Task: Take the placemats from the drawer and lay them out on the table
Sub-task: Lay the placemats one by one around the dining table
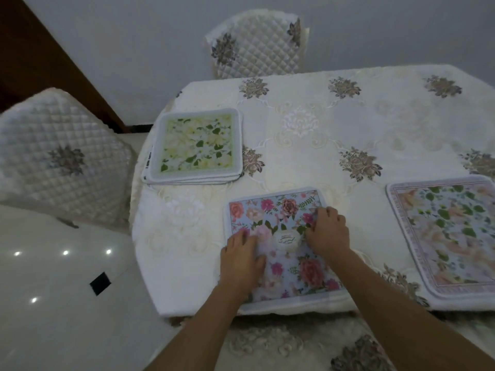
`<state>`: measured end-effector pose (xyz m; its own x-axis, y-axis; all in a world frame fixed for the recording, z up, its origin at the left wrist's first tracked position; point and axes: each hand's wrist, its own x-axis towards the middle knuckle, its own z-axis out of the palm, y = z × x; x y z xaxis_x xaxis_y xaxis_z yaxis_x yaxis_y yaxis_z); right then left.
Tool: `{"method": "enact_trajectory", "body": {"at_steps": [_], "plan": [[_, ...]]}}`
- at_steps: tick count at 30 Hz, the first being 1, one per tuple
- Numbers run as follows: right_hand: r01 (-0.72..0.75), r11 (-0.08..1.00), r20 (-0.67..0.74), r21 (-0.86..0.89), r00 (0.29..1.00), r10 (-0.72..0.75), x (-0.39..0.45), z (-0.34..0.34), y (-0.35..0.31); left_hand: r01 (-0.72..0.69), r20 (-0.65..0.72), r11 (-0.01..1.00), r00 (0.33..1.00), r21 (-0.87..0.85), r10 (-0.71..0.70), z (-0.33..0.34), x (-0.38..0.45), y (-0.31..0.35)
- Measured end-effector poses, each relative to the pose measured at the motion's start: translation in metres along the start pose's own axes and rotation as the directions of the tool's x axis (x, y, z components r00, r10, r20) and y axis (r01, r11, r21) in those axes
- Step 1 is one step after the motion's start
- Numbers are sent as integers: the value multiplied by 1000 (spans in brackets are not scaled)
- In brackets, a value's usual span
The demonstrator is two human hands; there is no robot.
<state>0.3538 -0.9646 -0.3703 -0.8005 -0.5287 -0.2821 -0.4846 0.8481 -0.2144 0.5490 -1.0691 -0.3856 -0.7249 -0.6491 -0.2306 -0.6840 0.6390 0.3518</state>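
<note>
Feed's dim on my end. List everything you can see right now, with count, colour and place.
Table: one, cream cloth with grey-brown flower motifs, centre and right.
Mat stack: one pile of several mats, top one green and white floral, table's far left.
Pink mat: one, pale blue with pink roses, near edge, under both hands.
Right mat: one, pale with green leaves and peach flowers, near right, cut off by the frame.
Chairs: two, white quilted covers; one left, one beyond the table.
Floor: glossy white tile, lower left.
Left hand: flat on the pink mat's left side.
Right hand: on its right side, fingers curled.
</note>
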Motion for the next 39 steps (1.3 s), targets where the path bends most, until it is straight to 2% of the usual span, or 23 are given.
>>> {"method": "enact_trajectory", "body": {"at_steps": [2,4,9,11,17,20,22,24,27,30,36,39], "plan": [[-24,1000,6,-12,1000,24,0,2,-4,128,-31,991,991,-36,-129,-5,-10,-11],[-51,999,4,17,999,51,-2,3,-4,197,-59,977,977,-86,-203,-8,-16,-18],[-83,992,-9,97,996,84,-10,1,-2,285,-57,907,947,-309,-317,-11,-11,-20],[-94,990,-25,108,995,98,-16,0,-1,302,-55,889,939,-344,-341,-16,-3,-20],[-159,962,39,222,987,155,-37,0,16,262,-93,923,950,-282,-298,-36,27,-12],[-161,968,61,195,987,152,-49,4,28,213,-81,952,969,-222,-235,-43,39,-1],[-111,988,27,104,994,109,-52,6,34,169,-46,962,982,-213,-183,-41,39,0],[-43,998,-10,46,999,43,-48,7,35,86,1,988,996,-125,-86,-32,31,1],[80,997,29,19,996,-81,-36,8,23,-3,64,1000,998,-18,4,-13,7,7],[163,987,76,-8,984,-162,-21,10,6,79,42,997,996,10,-79,0,-16,7],[164,984,108,-69,982,-157,7,10,-9,317,-70,948,947,19,-315,-5,-37,-24],[167,983,96,-82,983,-159,6,12,-4,291,-77,954,955,71,-286,-12,-36,-34]]}}
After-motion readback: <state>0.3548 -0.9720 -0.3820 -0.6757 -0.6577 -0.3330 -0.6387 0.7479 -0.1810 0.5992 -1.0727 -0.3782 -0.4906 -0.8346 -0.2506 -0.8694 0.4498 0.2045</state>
